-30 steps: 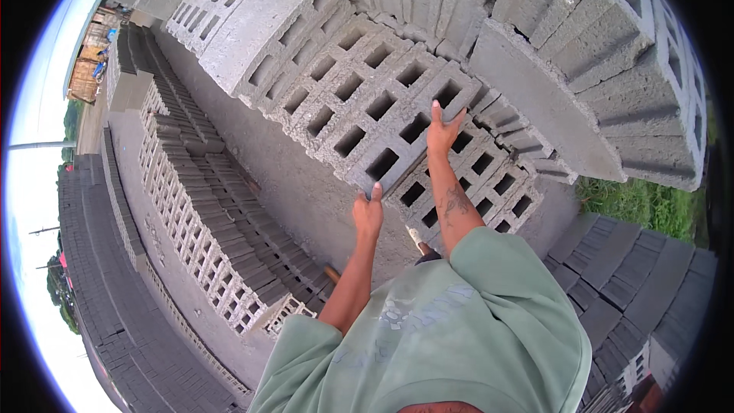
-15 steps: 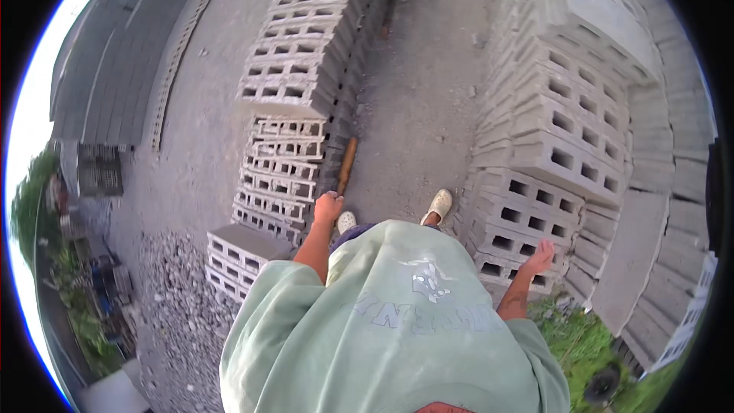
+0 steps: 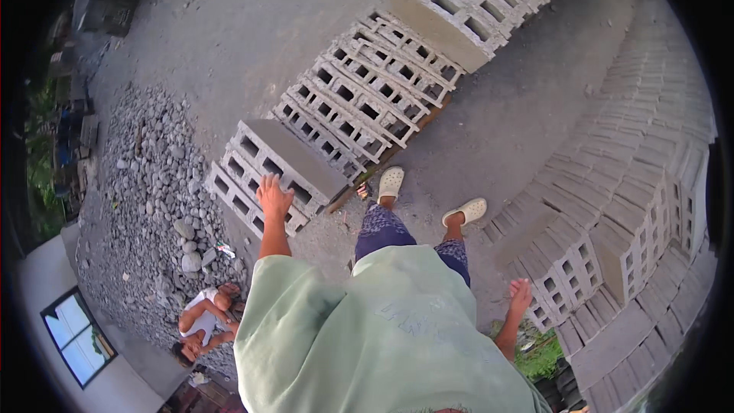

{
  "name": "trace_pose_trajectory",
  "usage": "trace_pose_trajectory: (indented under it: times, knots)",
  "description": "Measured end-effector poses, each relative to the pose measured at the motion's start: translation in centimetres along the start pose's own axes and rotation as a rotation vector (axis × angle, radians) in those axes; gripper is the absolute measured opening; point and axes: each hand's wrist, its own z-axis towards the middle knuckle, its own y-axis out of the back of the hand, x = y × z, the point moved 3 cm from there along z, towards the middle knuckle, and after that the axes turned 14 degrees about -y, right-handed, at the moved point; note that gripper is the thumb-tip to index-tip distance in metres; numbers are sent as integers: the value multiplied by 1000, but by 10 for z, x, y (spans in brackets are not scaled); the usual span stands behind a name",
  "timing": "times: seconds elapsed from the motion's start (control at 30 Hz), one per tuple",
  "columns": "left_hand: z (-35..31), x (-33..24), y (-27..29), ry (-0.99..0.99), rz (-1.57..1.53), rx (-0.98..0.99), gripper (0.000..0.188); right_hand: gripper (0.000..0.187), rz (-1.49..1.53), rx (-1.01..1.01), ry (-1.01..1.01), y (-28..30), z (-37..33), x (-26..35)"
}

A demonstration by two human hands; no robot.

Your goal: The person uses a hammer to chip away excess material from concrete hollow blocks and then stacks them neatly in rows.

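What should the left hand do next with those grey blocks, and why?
Probably lower the left hand onto the top hollow concrete block at the near end of the row. That hand is open and empty, spread just over the block's edge, while the right hand hangs free by the other block stack.

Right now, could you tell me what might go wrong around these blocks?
The left hand reaches bare toward a rough hollow block; scraped or pinched fingers seem possible. The open clogs give toes little cover if a block drops. Loose stones nearby might turn an ankle.
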Motion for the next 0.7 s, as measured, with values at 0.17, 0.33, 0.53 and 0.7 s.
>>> trace_pose_trajectory:
  times: [0.17, 0.33, 0.53, 0.7]
  knots:
    - [15, 45, -18, -299, 45, 135, 63, 30, -253, -73, 304, -44, -62, 137]
    - [32, 36, -28, -306, 162, 93, 52, 33, -220, -133, 168, -39, -86, 100]
    - [52, -10, -5, -356, 254, 218, 44, 40, -258, -43, 87, -53, -130, 13]
    - [19, -105, 27, -536, 202, 254, 43, 57, -303, 172, -17, -67, -159, -17]
